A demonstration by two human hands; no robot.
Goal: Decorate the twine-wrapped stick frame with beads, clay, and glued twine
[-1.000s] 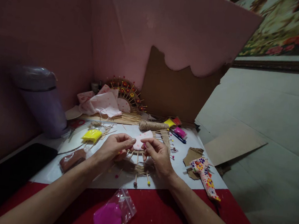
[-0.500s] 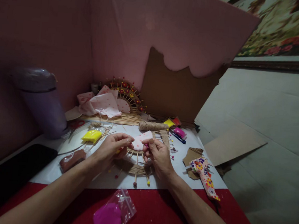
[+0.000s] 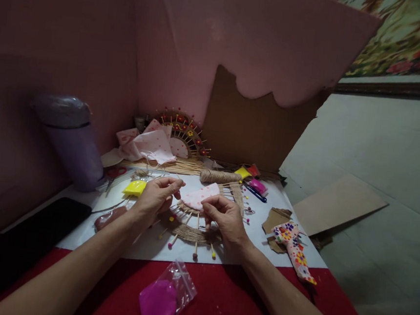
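Observation:
My left hand (image 3: 159,196) is raised at the left side of a half-round fan-like piece, its thumb and fingertips pinched together. My right hand (image 3: 225,220) is also closed in a pinch, over the right part of the piece. Whatever either pinch holds is too small or hidden to make out. Between them lies the piece's dotted pink cloth centre (image 3: 202,194). Wooden sticks radiate from it through a woven twine band (image 3: 188,233). Coloured balls cap the sticks, such as a yellow one (image 3: 213,255). My hands cover parts of both sides.
A zip bag of magenta clay (image 3: 159,300) lies in front on red cloth. Around the white sheet are a yellow clay packet (image 3: 134,187), a twine roll (image 3: 220,177), a blue cutter (image 3: 256,193), a floral-wrapped glue gun (image 3: 292,245), a black slab (image 3: 57,227) and a purple tumbler (image 3: 76,150).
The magenta bit seen at my right fingertips earlier no longer shows there. My left hand has drawn slightly back from the piece, uncovering more of its left sticks. The view has shifted slightly.

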